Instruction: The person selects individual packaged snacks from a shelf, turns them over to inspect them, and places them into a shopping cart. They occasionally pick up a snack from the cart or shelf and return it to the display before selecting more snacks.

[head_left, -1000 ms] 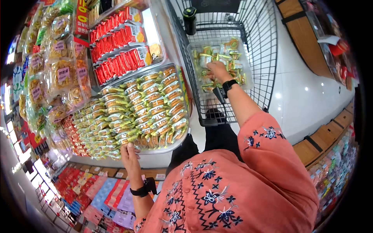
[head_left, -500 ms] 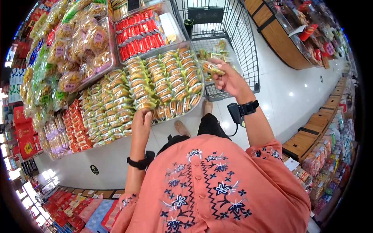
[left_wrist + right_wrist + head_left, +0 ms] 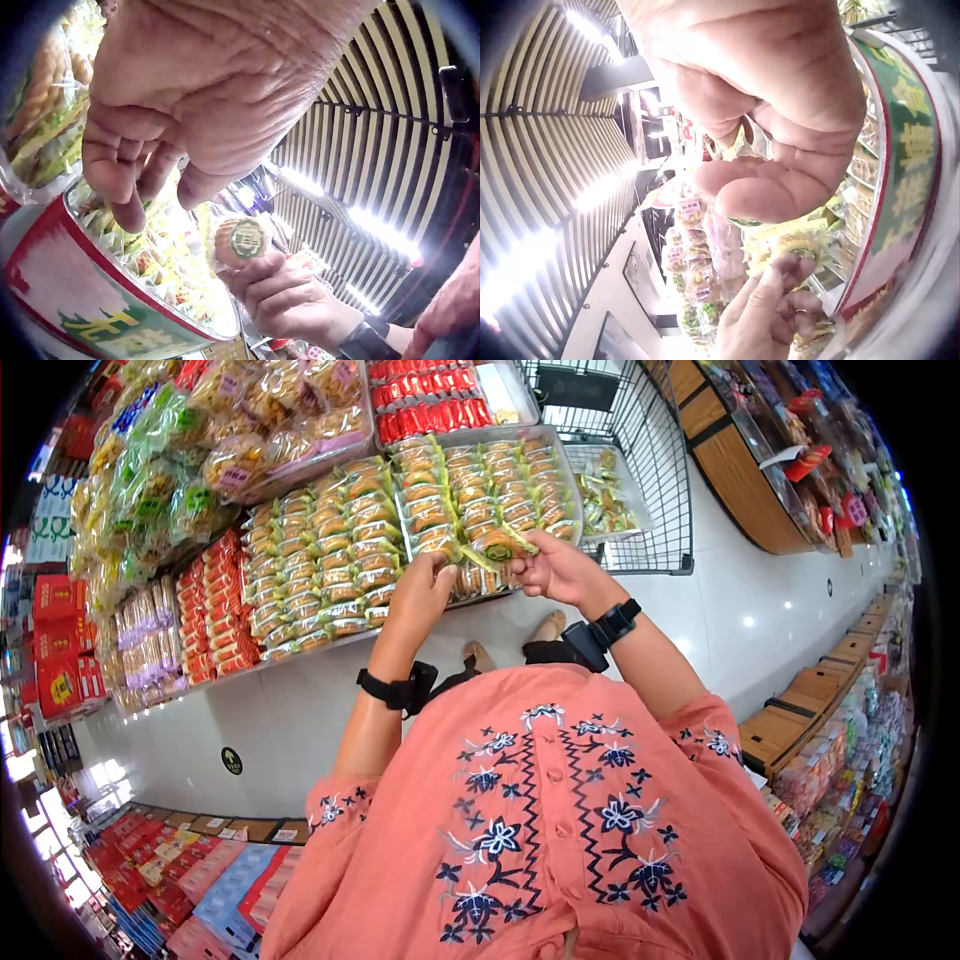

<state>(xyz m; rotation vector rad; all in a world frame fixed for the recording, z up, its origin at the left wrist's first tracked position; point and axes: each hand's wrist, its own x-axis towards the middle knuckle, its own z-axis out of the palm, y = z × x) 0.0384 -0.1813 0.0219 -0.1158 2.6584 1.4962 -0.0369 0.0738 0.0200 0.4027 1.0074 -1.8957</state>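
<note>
I have the right hand (image 3: 563, 572) pinching one wrapped pastry (image 3: 500, 547) over the front of the display bin (image 3: 572, 475). The left hand (image 3: 422, 595) is beside it, fingers bent, at the packed rows (image 3: 430, 510); I cannot tell whether it grips a pack. A clear tray (image 3: 638, 495) of packs sits in the shopping cart (image 3: 684, 566).

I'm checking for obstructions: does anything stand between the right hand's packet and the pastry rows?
Nothing visible does: the packet pinched by the right hand shows against the pastry rows; the left hand is beside it.
</note>
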